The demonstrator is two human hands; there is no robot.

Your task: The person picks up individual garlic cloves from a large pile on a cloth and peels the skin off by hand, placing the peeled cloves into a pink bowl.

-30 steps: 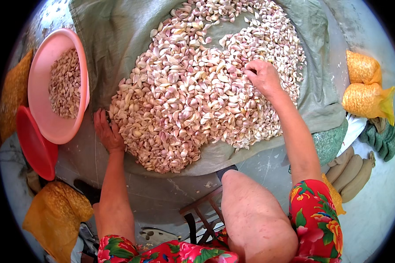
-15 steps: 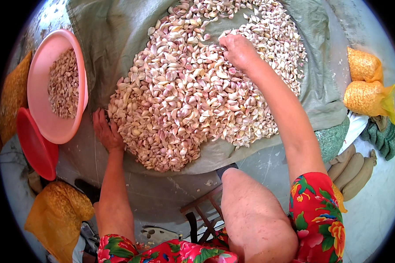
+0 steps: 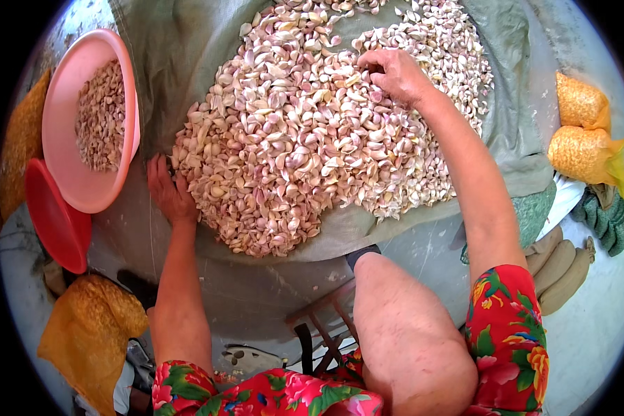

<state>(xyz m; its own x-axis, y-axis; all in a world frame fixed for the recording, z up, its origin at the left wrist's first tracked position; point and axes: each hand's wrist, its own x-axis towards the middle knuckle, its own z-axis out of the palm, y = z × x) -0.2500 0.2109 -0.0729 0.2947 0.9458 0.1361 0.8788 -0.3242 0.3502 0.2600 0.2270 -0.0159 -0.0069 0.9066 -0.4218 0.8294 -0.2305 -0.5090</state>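
A wide heap of loose garlic cloves (image 3: 277, 139) lies on a grey-green woven sheet (image 3: 170, 62) before me. My right hand (image 3: 395, 75) is over the far right part of the heap, its fingers curled down toward the cloves and the thumb bent beneath them. Whatever the fingertips hold, if anything, is hidden. At the heap's left edge, my left hand (image 3: 171, 192) rests with its fingers apart, beside the outermost cloves. It holds nothing. Smaller, paler cloves (image 3: 457, 69) lie to the right of my right hand.
A pink basin (image 3: 55, 139) holding cloves stands at the left, with a red basin (image 3: 55, 222) just nearer. Orange mesh sacks (image 3: 90, 326) lie at the left. Orange bags (image 3: 582, 145), green netting (image 3: 603, 218) and tan sacks (image 3: 561, 274) lie at the right. My bare knee (image 3: 409, 326) is in front.
My right hand has shifted a little to the right and slightly nearer across the heap. My left hand stays at the heap's edge. The whole view has tilted slightly.
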